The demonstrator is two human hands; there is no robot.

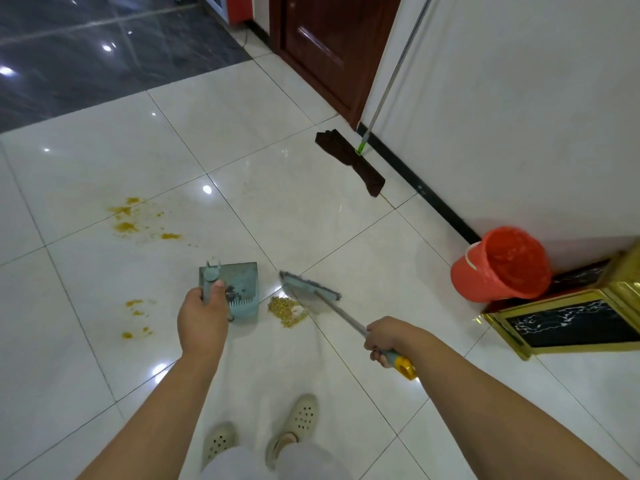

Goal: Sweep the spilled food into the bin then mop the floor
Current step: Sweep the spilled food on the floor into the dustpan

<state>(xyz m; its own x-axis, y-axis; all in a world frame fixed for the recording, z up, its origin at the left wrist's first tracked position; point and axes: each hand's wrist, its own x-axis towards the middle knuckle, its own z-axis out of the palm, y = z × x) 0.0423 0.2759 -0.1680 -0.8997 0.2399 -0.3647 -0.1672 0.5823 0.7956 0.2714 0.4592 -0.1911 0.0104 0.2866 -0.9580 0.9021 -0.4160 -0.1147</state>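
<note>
the person stood on a pale tiled floor (311, 209), both arms reaching forward and down. the left hand (202, 318) was curled round the upright handle of a blue-green dustpan (239, 289), thumb pressed against the handle's top, and the pan sat on the tile with a little dark debris inside it. the right hand (382, 339) gripped the metal shaft of a small broom (310, 287) near its yellow end cap, fingers wrapped underneath; the broom's head lay low at the floor just to the right of the dustpan. between the pan and the broom head, touching neither clearly, lay a small heap of spilled food (285, 308), yellowish grains gathered beside the pan's right edge. further left, well apart from the heap, orange-yellow stains (133, 220) spread across one tile, with a smaller patch of the same colour nearer the person. a mop (349, 161) with a dark brown cloth head and a green collar leaned against the white wall (519, 116), its head on the floor near a dark wooden door (329, 46). a red bin (502, 265) stood tilted at the foot of the wall, next to a gold-trimmed black plinth (568, 323). pale perforated clogs (301, 419) showed at the bottom.
</note>
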